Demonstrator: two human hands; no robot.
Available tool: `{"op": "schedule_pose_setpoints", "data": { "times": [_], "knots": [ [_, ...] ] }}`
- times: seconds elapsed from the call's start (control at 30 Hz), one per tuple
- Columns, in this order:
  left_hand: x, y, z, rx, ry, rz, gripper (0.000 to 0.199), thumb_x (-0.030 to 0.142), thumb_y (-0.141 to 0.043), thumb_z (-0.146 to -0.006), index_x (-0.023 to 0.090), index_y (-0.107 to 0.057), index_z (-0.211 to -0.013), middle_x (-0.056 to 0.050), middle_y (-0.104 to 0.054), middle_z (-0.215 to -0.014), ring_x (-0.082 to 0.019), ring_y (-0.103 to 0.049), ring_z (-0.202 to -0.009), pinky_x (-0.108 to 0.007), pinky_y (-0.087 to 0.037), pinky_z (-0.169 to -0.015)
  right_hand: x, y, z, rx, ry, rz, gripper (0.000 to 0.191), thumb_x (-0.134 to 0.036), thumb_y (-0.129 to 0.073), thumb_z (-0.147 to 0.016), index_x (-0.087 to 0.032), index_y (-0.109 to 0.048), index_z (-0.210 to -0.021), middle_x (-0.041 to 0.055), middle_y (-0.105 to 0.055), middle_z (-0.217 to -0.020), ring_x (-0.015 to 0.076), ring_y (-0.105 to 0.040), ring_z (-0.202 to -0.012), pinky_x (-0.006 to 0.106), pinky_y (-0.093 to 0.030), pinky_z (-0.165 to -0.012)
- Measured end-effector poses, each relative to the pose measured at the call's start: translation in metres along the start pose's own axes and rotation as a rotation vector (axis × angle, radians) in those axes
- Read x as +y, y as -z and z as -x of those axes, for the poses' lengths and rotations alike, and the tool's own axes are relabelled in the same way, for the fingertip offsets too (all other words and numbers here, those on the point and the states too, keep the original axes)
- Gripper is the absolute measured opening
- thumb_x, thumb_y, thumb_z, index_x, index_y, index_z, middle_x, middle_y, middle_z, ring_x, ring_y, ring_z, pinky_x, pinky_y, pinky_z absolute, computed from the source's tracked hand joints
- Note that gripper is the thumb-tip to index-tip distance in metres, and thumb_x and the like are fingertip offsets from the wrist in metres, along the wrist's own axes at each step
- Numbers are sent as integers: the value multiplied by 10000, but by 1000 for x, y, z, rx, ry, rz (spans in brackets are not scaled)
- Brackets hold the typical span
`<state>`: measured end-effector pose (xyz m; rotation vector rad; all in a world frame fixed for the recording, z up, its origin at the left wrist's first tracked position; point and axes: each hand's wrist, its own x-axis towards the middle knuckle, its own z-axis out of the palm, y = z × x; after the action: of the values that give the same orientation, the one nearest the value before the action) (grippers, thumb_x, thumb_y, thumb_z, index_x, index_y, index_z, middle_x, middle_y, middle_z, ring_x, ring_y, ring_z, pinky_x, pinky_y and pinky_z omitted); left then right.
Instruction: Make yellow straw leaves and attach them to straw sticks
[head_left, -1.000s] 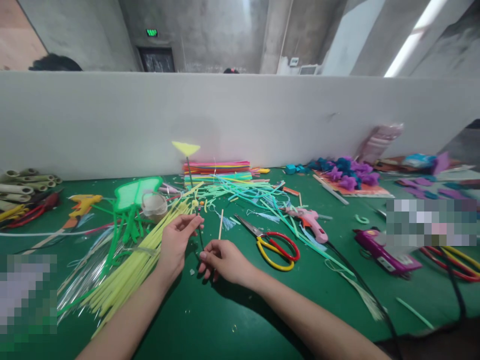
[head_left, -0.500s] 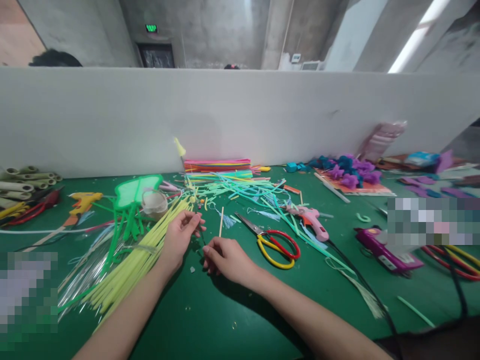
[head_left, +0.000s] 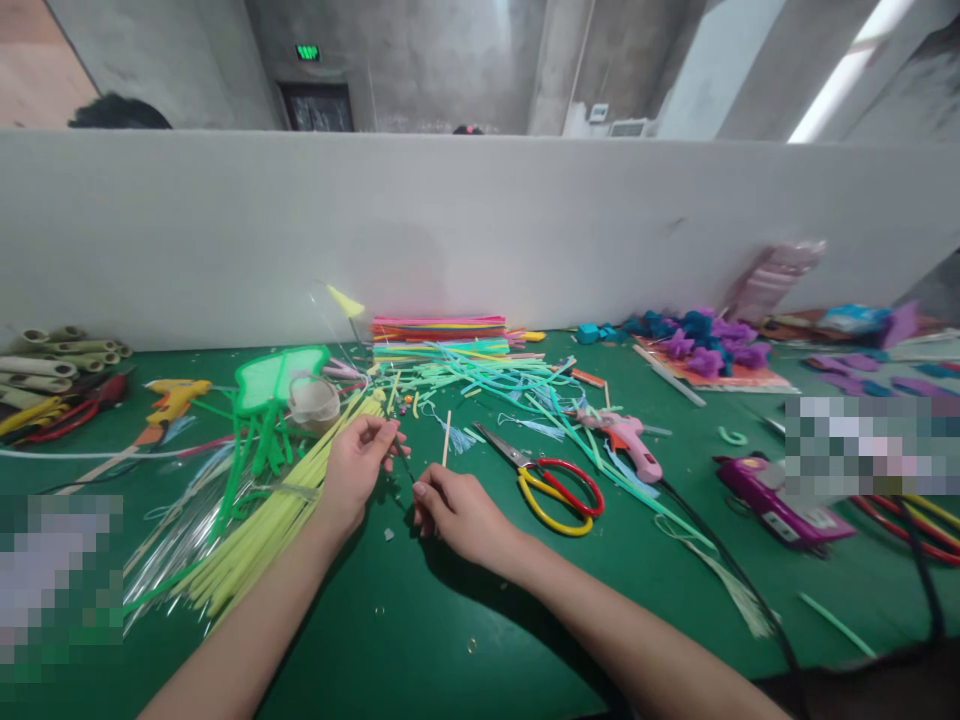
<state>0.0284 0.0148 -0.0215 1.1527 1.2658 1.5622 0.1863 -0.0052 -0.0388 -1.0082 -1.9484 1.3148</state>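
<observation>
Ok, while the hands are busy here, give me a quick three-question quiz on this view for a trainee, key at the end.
1. Multiple choice: as seen in the picture, where does the pink glue gun lie relative to the scissors?
A) to their left
B) to their right
C) underneath them

2. True or false: the left hand and the right hand both have their fingers on a thin dark stem.

3. Fill in the blank: one handle loop of the scissors is red and the other is ____.

Key: 1. B; 2. True; 3. yellow.
</observation>
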Motion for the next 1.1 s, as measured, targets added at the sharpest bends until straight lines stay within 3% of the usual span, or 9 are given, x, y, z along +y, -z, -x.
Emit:
{"op": "schedule_pose_setpoints", "data": {
  "times": [0.17, 0.3, 0.6, 0.87, 1.1],
  "knots": [
    [5, 2, 1, 1, 28, 24, 286, 390, -770, -686, 146, -630, -736, -26, -679, -669, -150, -637, -598, -206, -406, -449, 1, -1, -2, -27, -60, -183, 245, -372, -411, -961, -205, -444, -785, -15, -594, -666, 101, -590, -544, 199, -426, -500],
    [4, 3, 1, 9, 51, 74, 276, 371, -782, -679, 141, -662, -772, -23, -685, -706, -142, -642, -649, -199, -436, -497, 2, -1, -2, -69, -27, -287, 266, -421, -425, -951, -197, -456, -810, -11, -592, -695, 103, -605, -589, 206, -445, -529],
    [-2, 2, 0, -64, 120, 194, 335, 337, -773, -700, 125, -710, -951, -70, -709, -877, -150, -651, -752, -185, -463, -527, 6, -2, -6, -19, -11, -292, 186, -351, -388, -968, -196, -451, -887, -5, -603, -745, 94, -600, -577, 193, -428, -477],
    [0, 0, 1, -70, 119, 222, 306, 297, -803, -666, 126, -696, -896, -42, -693, -816, -129, -639, -707, -183, -459, -528, 6, -1, -5, -39, -7, -285, 126, -254, -349, -974, -193, -448, -925, 0, -606, -767, 91, -598, -587, 189, -427, -480],
    [2, -1, 2, -75, 129, 250, 295, 288, -808, -663, 144, -656, -871, -11, -668, -788, -115, -622, -703, -175, -457, -526, 6, -1, -5, -35, -4, -289, 151, -301, -375, -972, -191, -462, -914, -4, -602, -756, 89, -597, -584, 186, -421, -481]
  ]
}}
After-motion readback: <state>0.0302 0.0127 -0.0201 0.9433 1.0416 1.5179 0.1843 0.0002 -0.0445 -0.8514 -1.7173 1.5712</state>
